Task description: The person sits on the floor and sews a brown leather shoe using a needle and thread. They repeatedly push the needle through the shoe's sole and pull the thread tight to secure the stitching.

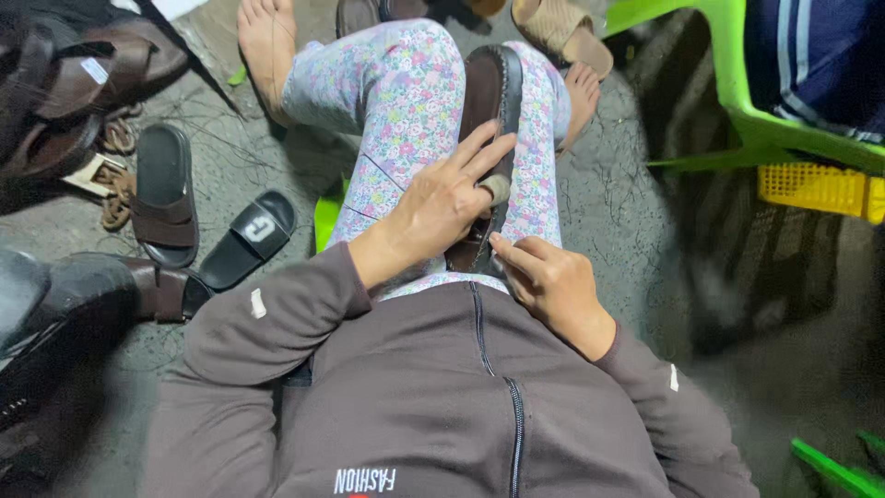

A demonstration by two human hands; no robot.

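Brown shoe (489, 101) lies sole-up along the lap, wedged between the knees in floral trousers (406, 111). Left hand (442, 198) presses flat on it, fingers spread, gripping nothing I can make out; right hand (553, 281) pinches at the shoe's near end, its grasp hidden. Black slides (166, 194) lie on the concrete to the left, green plastic chair (737, 101) to the right.

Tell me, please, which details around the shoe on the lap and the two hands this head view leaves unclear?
- Brown shoe: its middle is covered by the left hand, its heel end by the right hand.
- Right hand: whether the fingertips pinch a tool or thread is too small to tell.
- Pile of brown sandals: cut off by the left edge.
- Yellow basket: cut off by the right edge.
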